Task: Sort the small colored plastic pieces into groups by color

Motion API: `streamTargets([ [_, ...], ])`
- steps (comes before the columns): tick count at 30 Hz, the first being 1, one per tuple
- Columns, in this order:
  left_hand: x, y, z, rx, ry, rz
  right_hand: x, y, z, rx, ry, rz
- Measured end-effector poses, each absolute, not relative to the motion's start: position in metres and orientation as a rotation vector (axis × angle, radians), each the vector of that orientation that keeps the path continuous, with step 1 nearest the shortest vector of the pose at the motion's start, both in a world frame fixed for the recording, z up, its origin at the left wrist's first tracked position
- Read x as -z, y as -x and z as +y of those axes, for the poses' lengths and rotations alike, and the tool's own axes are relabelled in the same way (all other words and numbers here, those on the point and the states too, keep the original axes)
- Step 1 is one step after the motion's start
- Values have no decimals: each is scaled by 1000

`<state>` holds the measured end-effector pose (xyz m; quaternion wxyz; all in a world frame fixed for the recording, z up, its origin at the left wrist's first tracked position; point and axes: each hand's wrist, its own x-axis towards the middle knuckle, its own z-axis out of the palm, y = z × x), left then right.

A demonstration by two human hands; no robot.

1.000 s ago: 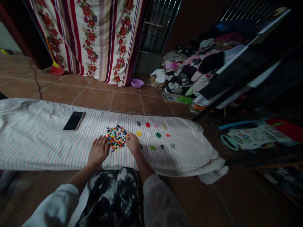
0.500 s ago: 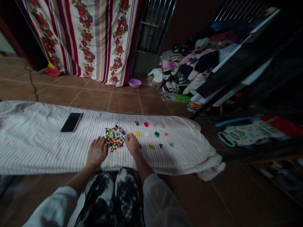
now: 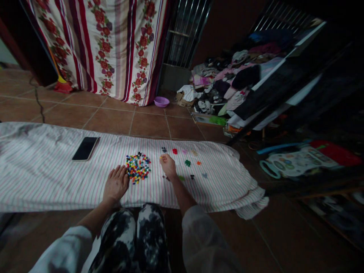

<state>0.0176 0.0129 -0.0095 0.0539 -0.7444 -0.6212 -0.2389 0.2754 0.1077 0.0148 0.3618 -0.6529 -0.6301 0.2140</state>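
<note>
A loose heap of small many-coloured pieces, like beads (image 3: 138,168), lies on the striped cloth (image 3: 57,182). My left hand (image 3: 116,182) rests flat at the heap's left edge, fingers stretched out. To the right of the heap, my right hand (image 3: 168,165) is closed in a pinch over the sorted small piles. A speck of yellow shows at its fingertips; whether it is held or lies on the cloth I cannot tell. Around that hand are a red pile (image 3: 174,151), a dark green pile (image 3: 187,163), an orange pile (image 3: 198,163) and several others, some partly hidden.
A dark-screened phone (image 3: 85,148) lies on the cloth to the left. Beyond the cloth are a tiled floor, a purple basin (image 3: 161,102), a broom (image 3: 63,85) and a flowered curtain (image 3: 122,49). Clothes (image 3: 224,81) are heaped at the back right.
My right hand has moved right, from the heap's edge to the sorted piles, and now covers where the yellow pile was. My left hand stays in place.
</note>
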Motion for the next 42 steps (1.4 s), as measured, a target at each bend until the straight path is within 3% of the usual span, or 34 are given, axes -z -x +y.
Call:
streamTargets([
  [13,10,-19,13,754,2248,-1892,-7,-304,135,-348,1886,-1873],
  [42,6,-19,13,721,2262,-1927,-4,-293,124,-340,1608,-2132],
])
